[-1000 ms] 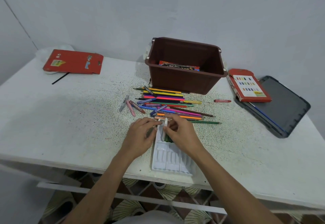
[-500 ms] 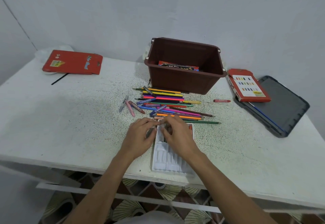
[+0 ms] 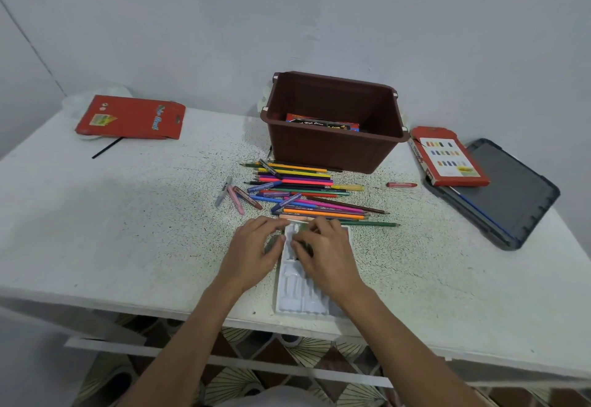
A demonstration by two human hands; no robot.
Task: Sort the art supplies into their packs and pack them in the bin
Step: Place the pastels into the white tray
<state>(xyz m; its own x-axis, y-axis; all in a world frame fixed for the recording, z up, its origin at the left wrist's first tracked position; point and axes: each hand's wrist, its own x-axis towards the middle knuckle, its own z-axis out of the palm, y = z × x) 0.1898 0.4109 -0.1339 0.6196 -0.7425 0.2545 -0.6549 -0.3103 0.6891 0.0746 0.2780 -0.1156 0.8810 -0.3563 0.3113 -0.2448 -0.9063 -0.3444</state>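
Both hands work over the far end of a white tray (image 3: pixel 299 294) that lies at the near edge of the table (image 3: pixel 96 230). The right hand (image 3: pixel 326 253) curls over the tray's slots, fingertips pressed down on something small and dark; what it is I cannot tell, nor whether it is pinched or only pushed. The left hand (image 3: pixel 252 253) rests against the tray's left rim, fingers bent, seemingly steadying it; it appears to hold nothing, though its palm is hidden.

The step looks like seating a crayon into a tray slot. Most slots nearer the person look bare, so the sorting seems early. Just beyond the tray lies the heap of pencils (image 3: pixel 307 192) with loose crayons (image 3: pixel 238 195) at its left; one red crayon (image 3: pixel 401 185) lies apart, right of the heap. Behind the heap stands the bin (image 3: pixel 332 150), one pack (image 3: pixel 321 125) inside.

Next likely calls for picking another crayon from beside the heap and laying it in a free slot.
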